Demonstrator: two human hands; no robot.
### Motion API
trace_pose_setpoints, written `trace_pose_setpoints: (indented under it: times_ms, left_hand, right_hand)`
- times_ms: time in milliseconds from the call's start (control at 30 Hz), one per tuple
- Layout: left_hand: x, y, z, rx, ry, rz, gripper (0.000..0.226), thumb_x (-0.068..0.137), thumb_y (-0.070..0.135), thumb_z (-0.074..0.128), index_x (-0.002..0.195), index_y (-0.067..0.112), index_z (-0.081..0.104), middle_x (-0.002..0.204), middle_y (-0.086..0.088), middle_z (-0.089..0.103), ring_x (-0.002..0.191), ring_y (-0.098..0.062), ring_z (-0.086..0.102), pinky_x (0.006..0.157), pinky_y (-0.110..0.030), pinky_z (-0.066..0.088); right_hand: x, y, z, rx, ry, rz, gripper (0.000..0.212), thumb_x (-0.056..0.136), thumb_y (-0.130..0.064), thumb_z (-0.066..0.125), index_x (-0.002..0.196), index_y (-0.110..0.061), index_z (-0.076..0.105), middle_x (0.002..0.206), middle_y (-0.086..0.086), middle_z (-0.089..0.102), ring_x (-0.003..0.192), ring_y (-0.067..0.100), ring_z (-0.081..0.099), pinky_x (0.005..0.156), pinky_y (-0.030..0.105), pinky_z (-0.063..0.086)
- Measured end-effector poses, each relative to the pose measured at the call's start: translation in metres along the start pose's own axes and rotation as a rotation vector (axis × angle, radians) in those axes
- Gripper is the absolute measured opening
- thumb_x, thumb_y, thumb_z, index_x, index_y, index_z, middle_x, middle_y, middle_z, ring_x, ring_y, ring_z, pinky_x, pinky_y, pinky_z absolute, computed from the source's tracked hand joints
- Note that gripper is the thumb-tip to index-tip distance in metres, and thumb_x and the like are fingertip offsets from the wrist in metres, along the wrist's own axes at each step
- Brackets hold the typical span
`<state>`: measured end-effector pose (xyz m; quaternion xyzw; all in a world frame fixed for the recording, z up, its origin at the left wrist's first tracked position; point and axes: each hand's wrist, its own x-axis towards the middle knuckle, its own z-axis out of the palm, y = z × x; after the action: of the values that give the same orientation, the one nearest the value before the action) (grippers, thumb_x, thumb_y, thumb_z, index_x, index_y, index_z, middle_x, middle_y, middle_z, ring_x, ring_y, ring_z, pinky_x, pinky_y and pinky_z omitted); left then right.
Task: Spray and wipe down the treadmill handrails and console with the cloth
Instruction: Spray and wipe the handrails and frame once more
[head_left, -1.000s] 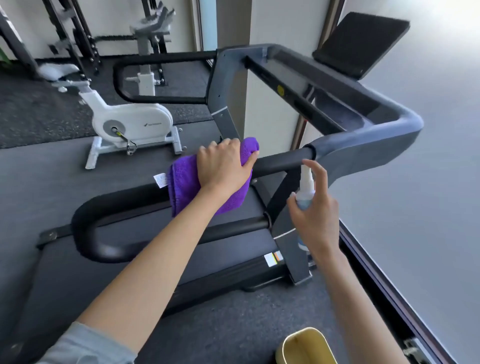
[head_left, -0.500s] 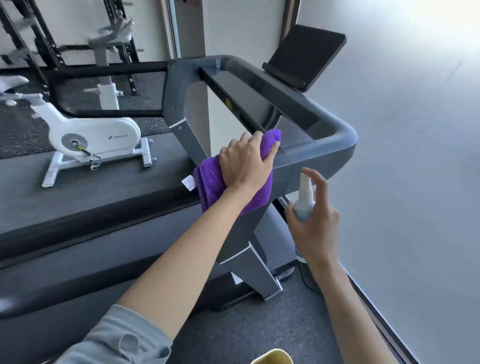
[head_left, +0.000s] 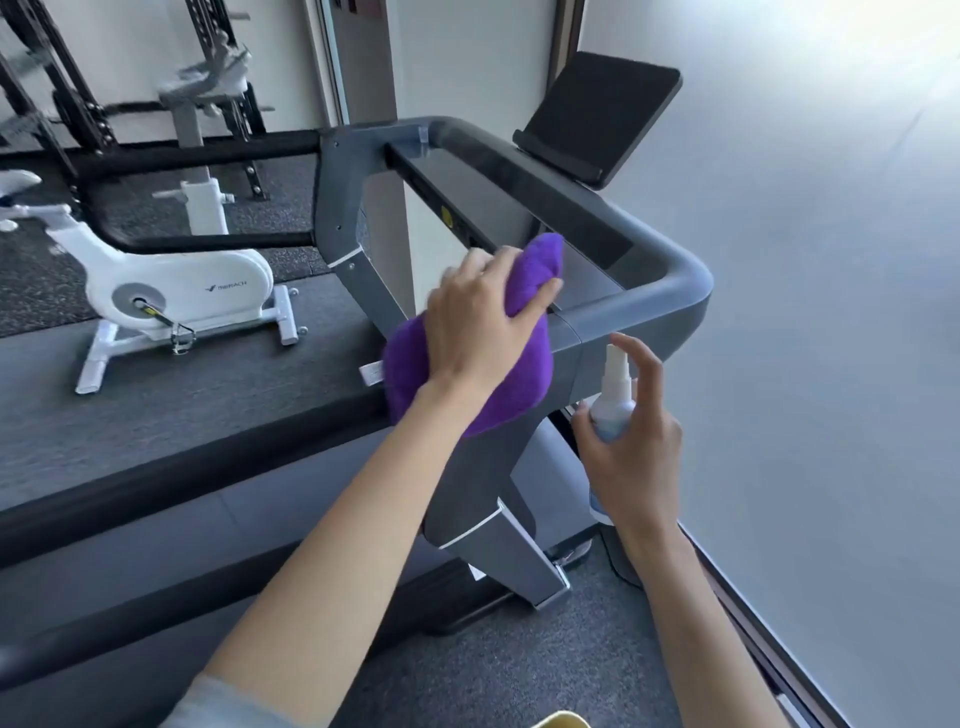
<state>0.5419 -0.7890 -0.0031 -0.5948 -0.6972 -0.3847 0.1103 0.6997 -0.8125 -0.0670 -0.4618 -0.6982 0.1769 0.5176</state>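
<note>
My left hand (head_left: 480, 322) grips a purple cloth (head_left: 511, 384) and presses it on the near handrail where the black grip meets the grey treadmill frame (head_left: 670, 291). My right hand (head_left: 634, 447) holds a small clear spray bottle (head_left: 613, 400) upright just right of the cloth, index finger over its white nozzle. The dark console panel (head_left: 519, 202) runs behind the cloth, with a black tablet holder (head_left: 602, 114) at its far end. The far handrail (head_left: 197, 156) loops off to the left.
The black near handrail (head_left: 182, 467) stretches to the lower left over the treadmill belt (head_left: 156, 395). A white exercise bike (head_left: 171, 291) and dark racks stand at the left rear. A grey wall (head_left: 831, 364) closes the right side. A yellow object (head_left: 561, 719) pokes in at the bottom edge.
My left hand has slid the cloth along the near handrail from the black grip up to the grey frame corner. The right hand with the bottle has stayed beside it.
</note>
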Motion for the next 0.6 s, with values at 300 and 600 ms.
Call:
trace_pose_setpoints:
  times_ms: [300,600]
  left_hand:
    - [-0.062,-0.021,0.01,0.267,0.031,0.095,0.056,0.064,0.061,0.075,0.104,0.023,0.063,0.096,-0.003,0.059,0.08,-0.028,0.055,0.065,-0.036,0.042]
    - [-0.021,0.035,0.036,0.191,0.007,-0.012,0.055,0.076,0.07,0.057,0.108,0.025,0.061,0.102,0.0,0.059,0.089,-0.025,0.054,0.075,-0.036,0.032]
  right_hand:
    - [-0.01,0.0,-0.003,0.014,0.054,0.006,0.061,0.079,-0.005,0.064,0.126,-0.037,0.042,0.07,-0.011,0.05,0.061,0.012,0.048,0.049,0.013,0.037]
    - [-0.014,0.005,-0.02,0.056,0.168,0.036,0.063,0.079,-0.01,0.063,0.127,-0.043,0.039,0.077,-0.024,0.053,0.057,0.009,0.05,0.049,0.009,0.037]
